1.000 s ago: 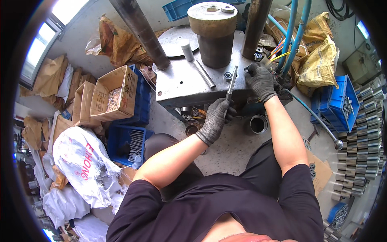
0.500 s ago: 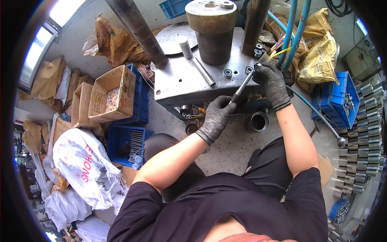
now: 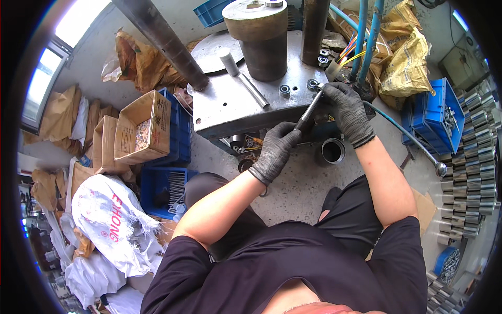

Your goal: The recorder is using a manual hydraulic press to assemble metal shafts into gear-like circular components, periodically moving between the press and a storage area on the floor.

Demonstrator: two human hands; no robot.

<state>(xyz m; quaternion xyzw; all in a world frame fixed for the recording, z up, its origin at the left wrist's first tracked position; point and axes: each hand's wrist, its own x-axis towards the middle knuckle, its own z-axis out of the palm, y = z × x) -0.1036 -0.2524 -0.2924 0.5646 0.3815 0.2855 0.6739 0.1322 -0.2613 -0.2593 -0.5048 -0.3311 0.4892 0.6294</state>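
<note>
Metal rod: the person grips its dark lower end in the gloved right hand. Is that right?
Wrong hand: the head view shows the gloved left hand, not the right hand, gripping the metal rod by its dark lower end.

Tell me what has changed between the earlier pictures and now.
The slim silver metal rod in the left black-gloved hand has swung rightward, its tip now close to the right black-gloved hand, which moved right and nearer the person. A round, dark-ringed steel bearing now shows beside that hand. The left grip and the silver tube on the steel tabletop stayed.
</note>
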